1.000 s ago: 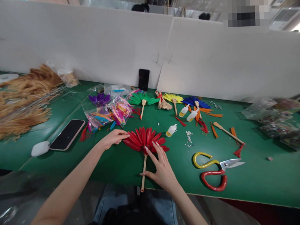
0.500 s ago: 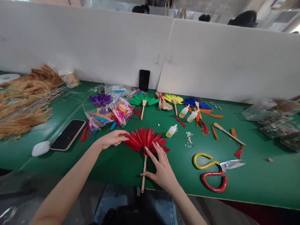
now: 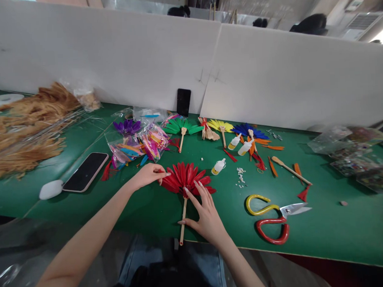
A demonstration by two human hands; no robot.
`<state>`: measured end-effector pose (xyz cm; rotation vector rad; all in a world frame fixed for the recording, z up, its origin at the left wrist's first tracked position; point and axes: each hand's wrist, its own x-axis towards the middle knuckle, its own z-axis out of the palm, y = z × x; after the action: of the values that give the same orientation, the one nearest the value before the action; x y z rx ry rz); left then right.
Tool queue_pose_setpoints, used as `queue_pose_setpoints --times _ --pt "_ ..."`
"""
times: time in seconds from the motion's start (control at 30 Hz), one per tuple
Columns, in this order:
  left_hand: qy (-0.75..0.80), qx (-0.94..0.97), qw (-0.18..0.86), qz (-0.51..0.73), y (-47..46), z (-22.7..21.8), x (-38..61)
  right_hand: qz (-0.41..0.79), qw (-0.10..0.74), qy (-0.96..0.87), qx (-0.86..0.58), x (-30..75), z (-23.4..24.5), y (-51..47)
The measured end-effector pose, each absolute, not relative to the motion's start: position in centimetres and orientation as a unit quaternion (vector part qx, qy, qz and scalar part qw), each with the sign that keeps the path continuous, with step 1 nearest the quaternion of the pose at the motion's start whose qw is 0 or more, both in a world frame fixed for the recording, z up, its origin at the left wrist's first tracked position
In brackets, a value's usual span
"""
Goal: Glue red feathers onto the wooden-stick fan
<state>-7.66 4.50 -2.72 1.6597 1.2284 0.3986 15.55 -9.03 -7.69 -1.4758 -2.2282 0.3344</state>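
Observation:
A red feather fan [image 3: 187, 177] with a pale wooden handle [image 3: 183, 219] lies on the green table, its handle end at the front edge. At the fan's left side, my left hand [image 3: 151, 175] is closed in a pinch on an outer red feather. Spread over the lower right feathers is my right hand [image 3: 206, 214], open, with its fingertips on the fan and the thumb by the handle. A small glue bottle [image 3: 218, 167] lies just beyond the fan's right side.
Scissors [image 3: 280, 218] and a bare fan handle [image 3: 291, 170] lie to the right, near white beads [image 3: 240, 175]. Green [image 3: 183, 126], yellow [image 3: 221, 126] and blue feather fans [image 3: 250, 132] stretch along the back. Bagged feathers [image 3: 138, 147] and a phone [image 3: 86, 172] are at left.
My left hand has moved slightly to the right and up along the fan's left feathers, its fingertips now overlapping them more. The right hand keeps its place.

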Motion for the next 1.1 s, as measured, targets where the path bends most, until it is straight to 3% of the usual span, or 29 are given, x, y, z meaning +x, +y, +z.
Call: queue_pose_setpoints --times 1.1 --pt "0.517 0.67 0.502 0.177 4.7 -4.1 -7.1 0.116 0.232 -0.809 -0.527 15.6 -8.1 -9.0"
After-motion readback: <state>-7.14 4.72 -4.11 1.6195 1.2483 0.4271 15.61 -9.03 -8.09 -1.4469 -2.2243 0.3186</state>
